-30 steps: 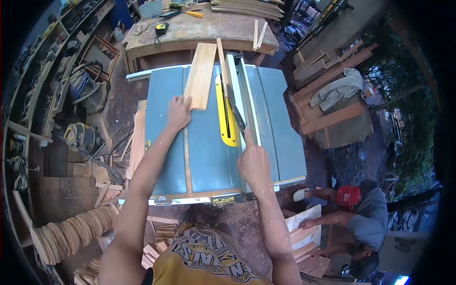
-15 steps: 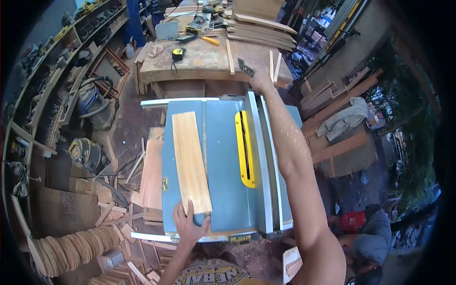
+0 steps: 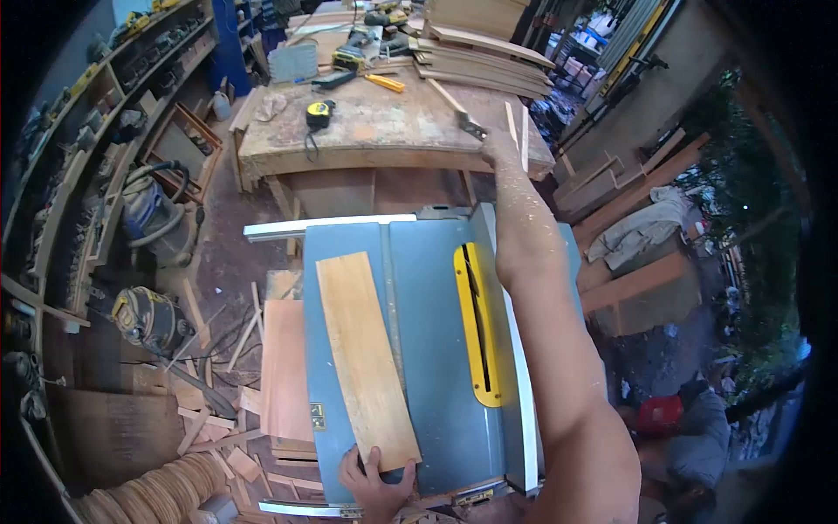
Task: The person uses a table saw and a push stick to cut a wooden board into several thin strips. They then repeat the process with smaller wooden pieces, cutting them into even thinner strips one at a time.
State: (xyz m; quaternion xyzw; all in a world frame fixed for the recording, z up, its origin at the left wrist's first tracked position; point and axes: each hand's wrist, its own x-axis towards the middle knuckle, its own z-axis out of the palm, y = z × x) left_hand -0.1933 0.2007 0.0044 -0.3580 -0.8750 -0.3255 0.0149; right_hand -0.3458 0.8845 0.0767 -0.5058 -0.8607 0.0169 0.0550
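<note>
A pale wooden board (image 3: 368, 358) lies slightly slanted on the left part of the blue saw table (image 3: 445, 349). My left hand (image 3: 377, 487) is at its near end, fingers closed on the board's edge. To the right of the board, a yellow insert (image 3: 477, 325) surrounds the blade slot, beside the long metal fence (image 3: 517, 375). My right arm reaches forward over the fence, and my right hand (image 3: 495, 147) grips a dark metal tool (image 3: 471, 127) above the workbench's front part. The tool's tip is at a thin wood strip (image 3: 445, 94).
The workbench (image 3: 349, 157) carries a yellow tape measure (image 3: 319, 113), an orange-handled knife (image 3: 384, 83), power tools and stacked boards. A shop vacuum (image 3: 150, 320) and wood scraps are on the left floor. At lower right a person (image 3: 698, 437) is partly visible.
The view has shifted, so the saw table and board appear lower. The dark tool in my right hand now meets the thin strip, which has turned. My left hand remains on the board.
</note>
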